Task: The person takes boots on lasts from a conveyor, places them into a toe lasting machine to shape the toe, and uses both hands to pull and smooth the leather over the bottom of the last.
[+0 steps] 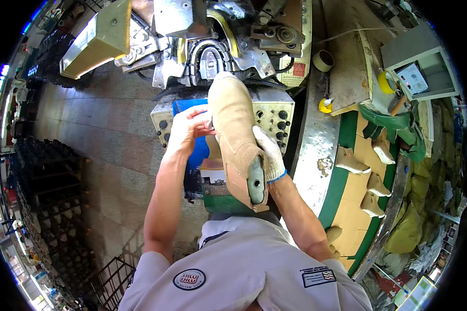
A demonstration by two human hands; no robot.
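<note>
A tan suede ankle boot [232,111] is held up in front of me, toe pointing away toward the machine. Inside its opening shows a grey-green shoe last [256,181] with a round hole. My right hand [269,150], in a white knit glove with a blue cuff edge, grips the boot's right side near the ankle. Bare, my left hand [191,127] has its fingers bent together against the boot's left edge near the forefoot. Just beyond the toe is the machine's U-shaped metal mould [210,61].
The machine's panel [273,122] with black knobs lies below the boot. To the right, a green-edged conveyor [342,207] carries several tan shoes [352,160]. A grey open box [423,62] and yellow tape roll [386,82] sit on a bench. Dark racks [52,176] stand left.
</note>
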